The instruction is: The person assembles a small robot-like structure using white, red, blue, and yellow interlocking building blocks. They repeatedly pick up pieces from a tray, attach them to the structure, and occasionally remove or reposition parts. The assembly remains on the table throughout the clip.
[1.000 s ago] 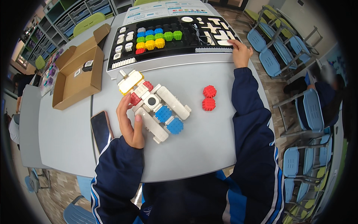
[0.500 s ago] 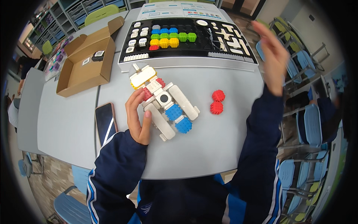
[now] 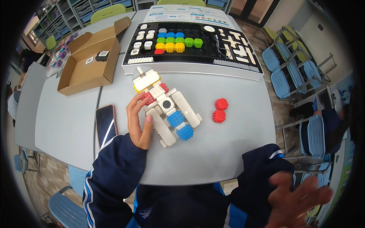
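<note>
Left hand (image 3: 137, 123), fingers loosely bent, resting along the side of a built block model (image 3: 166, 104) without closing round it, fingertips at a knobbly red block (image 3: 149, 99)! And what a look: a white spine with a black disc mid-body, two long white beams (image 3: 187, 108) flanking it, knobbly blue blocks (image 3: 176, 119) at one end, a white-and-yellow piece (image 3: 147, 80) at the other. Its long axis runs diagonally, the prong-tipped end pointing away and leftward, the blue end nearer and rightward. It lies on the grey table (image 3: 197, 161), between a phone (image 3: 106, 123) and two joined red blocks (image 3: 219, 116), just before the parts tray (image 3: 192, 68). Right hand (image 3: 298, 195), blurred, spreads its fingers loose, well apart at lower right!
</note>
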`<state>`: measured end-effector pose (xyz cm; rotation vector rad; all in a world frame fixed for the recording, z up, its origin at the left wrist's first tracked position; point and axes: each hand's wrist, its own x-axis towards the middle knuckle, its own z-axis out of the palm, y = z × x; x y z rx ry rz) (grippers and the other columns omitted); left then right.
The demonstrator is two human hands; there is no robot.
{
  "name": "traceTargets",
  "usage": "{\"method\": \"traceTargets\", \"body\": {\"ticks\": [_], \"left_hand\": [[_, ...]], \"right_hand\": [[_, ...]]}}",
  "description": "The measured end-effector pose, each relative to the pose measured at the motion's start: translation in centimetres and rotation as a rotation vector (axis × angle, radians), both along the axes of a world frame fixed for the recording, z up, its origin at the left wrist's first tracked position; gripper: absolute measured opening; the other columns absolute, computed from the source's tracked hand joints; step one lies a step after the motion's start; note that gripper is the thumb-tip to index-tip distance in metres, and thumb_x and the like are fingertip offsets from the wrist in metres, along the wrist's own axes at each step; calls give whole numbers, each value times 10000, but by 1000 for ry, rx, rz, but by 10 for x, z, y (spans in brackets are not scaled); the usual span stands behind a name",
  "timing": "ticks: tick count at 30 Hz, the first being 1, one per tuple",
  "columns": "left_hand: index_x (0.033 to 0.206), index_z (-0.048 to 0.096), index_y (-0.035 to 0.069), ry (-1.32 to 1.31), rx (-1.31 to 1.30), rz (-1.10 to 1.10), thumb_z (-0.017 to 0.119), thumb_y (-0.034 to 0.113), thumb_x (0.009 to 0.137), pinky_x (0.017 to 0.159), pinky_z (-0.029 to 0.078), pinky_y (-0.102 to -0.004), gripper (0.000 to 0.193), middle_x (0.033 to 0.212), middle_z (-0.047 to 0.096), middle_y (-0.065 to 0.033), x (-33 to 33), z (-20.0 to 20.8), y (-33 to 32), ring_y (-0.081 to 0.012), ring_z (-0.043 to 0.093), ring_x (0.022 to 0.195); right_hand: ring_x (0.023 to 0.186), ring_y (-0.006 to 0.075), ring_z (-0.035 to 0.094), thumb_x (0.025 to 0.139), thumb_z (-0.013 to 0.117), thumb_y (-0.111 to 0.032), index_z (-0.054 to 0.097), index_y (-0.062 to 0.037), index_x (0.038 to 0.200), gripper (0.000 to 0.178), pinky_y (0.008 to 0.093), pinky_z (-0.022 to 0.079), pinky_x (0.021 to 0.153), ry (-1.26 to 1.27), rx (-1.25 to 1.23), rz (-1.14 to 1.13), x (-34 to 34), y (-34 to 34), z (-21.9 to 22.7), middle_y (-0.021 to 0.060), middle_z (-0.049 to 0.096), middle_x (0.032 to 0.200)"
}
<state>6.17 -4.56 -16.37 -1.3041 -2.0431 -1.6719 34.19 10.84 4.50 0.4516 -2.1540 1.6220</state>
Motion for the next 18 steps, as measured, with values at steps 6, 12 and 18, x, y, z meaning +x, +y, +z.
{"method": "traceTargets", "body": {"ticks": [6,12,18], "left_hand": [[1299,474,-18,-33,36,-18,475,160,922,1093,274,-396,417,1391,410,-210,2,0,3,-316,398,1292],[1299,469,-8,-32,49,14,467,144,915,1104,243,-406,413,1420,389,-211,0,-5,0,-311,373,1321],[1358,425,26,-56,69,107,459,175,923,1067,281,-388,461,1480,347,-179,-8,-2,8,-273,357,1341]], "right_hand": [[979,235,589,810,715,-75,512,-16,1145,397,547,483,942,-262,-564,-180,17,-33,-19,106,549,1128],[772,207,618,902,623,-134,595,24,1071,234,309,516,784,-763,-492,-396,-2,-40,28,136,637,991],[866,204,619,877,589,-11,596,20,1160,285,257,484,798,-985,180,-188,-6,-7,57,174,631,1135]]}}
